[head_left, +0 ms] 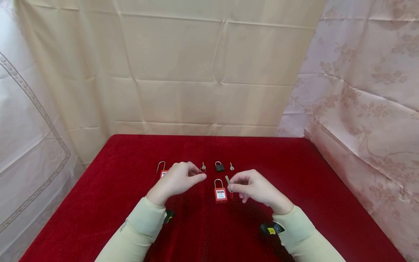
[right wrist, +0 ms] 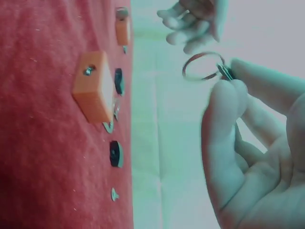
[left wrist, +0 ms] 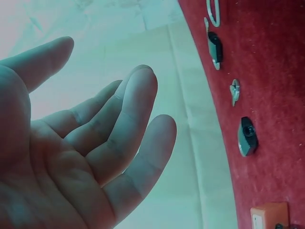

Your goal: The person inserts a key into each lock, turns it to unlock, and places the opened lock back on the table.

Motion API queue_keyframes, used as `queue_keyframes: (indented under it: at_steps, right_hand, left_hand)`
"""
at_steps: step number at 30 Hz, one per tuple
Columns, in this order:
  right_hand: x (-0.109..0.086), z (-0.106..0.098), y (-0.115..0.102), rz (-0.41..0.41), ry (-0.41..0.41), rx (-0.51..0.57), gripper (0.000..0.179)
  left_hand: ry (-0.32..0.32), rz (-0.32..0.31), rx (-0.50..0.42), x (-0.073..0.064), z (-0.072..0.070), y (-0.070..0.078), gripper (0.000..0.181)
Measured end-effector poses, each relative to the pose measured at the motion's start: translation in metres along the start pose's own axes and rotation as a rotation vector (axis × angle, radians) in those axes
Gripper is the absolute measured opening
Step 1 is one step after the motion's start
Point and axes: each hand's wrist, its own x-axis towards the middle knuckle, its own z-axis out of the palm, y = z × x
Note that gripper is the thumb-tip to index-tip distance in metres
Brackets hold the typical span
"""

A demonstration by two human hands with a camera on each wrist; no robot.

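Observation:
My right hand (head_left: 251, 187) pinches a key (head_left: 227, 179) between thumb and index finger, just right of an upright-looking red padlock (head_left: 220, 195) with a white label. In the right wrist view a red ring (right wrist: 185, 69) hangs out from the pinched key. My left hand (head_left: 176, 178) is raised over the table with fingers loosely bent and nothing in them, as the left wrist view shows. Beyond its fingertips lies a key on a ring (head_left: 203, 167). A second red padlock (head_left: 163, 174), its shackle swung open, is partly hidden behind the left hand.
A dark padlock (head_left: 219, 167) and a small key (head_left: 231, 166) lie farther back on the red cloth (head_left: 203, 233). Another dark padlock (left wrist: 215, 47) shows in the left wrist view, mostly hidden by the left hand from the head. Curtains (head_left: 183, 102) hang behind the table.

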Motion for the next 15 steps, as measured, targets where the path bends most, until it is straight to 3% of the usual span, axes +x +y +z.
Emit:
queue_keyframes:
  at_steps: [10, 15]
  right_hand:
    - [-0.001, -0.017, 0.002, 0.012, 0.208, 0.275, 0.019]
    - [-0.002, -0.020, 0.004, -0.012, 0.238, 0.339, 0.018]
  left_hand:
    - [0.013, -0.008, -0.046, -0.004, -0.014, -0.001, 0.024]
    - [0.014, -0.006, -0.045, -0.005, -0.017, -0.001, 0.027]
